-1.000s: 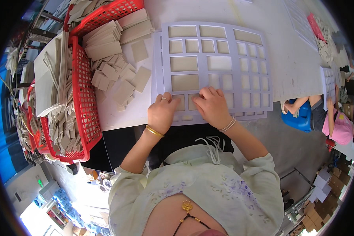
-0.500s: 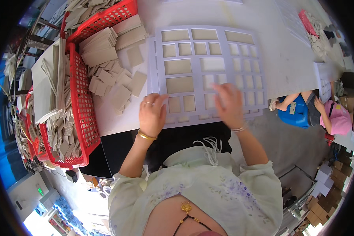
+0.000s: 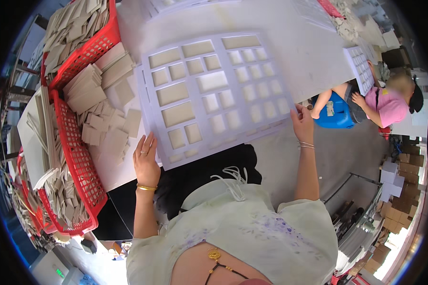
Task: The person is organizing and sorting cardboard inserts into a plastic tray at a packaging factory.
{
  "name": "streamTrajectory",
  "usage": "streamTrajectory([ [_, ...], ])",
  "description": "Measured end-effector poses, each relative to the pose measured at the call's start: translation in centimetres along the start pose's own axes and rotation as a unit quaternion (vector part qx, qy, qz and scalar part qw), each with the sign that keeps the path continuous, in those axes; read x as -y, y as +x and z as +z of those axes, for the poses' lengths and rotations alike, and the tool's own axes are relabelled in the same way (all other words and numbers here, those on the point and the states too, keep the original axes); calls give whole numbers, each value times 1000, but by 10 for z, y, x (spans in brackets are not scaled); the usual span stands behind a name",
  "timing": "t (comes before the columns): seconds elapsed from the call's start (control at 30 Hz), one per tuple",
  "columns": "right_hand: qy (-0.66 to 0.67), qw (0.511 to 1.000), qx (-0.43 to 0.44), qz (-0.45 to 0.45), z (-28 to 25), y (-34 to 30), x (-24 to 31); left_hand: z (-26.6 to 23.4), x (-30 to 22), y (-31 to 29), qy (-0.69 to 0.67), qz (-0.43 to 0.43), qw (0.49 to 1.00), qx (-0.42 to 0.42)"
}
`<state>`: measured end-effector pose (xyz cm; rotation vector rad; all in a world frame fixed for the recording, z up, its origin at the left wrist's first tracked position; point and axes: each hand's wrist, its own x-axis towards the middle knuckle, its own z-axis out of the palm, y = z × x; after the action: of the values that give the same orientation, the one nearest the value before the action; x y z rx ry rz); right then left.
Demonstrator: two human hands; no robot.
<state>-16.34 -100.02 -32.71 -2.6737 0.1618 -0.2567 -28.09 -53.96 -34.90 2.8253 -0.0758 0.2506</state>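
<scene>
A large white panel (image 3: 236, 97) with rows of rectangular cut-out windows lies at a slant on the table before me, on top of at least one similar panel. Grey-beige card shows in several windows on its left side and along the top; others look white. My right hand (image 3: 303, 126) pinches the panel's right edge near the near corner. At the lower left edge, my left hand (image 3: 146, 164) rests with fingers stretched out, close against the panel; whether it touches is hard to tell.
Loose grey-beige card pieces (image 3: 100, 124) lie on the table (image 3: 271, 23) to the left. Red perforated baskets (image 3: 78, 159) filled with card stand beyond them. At right, a person in pink (image 3: 392, 107) holds another white panel (image 3: 358, 69) near a blue stool (image 3: 335, 114).
Both hands have moved outward to the panel's sides; the right hand has gone from over the windows to the right edge. The panel now sits more tilted in view, which has also shifted.
</scene>
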Motion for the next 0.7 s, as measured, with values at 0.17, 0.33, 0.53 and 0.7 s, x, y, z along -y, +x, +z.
streamTrajectory([
  [0.17, 596, 766, 71, 232, -12, 5, -2, -1, 4, 4, 2, 26, 1000, 9],
  [0.33, 575, 784, 52, 227, -31, 4, 15, -3, 3, 6, -8, 36, 999, 19],
  [0.53, 582, 776, 14, 242, -66, 33, 14, -9, 0, 6, 19, 37, 999, 25],
  [0.7, 586, 750, -80, 297, -83, 88, -63, -7, -1, 7, -6, 27, 999, 31],
])
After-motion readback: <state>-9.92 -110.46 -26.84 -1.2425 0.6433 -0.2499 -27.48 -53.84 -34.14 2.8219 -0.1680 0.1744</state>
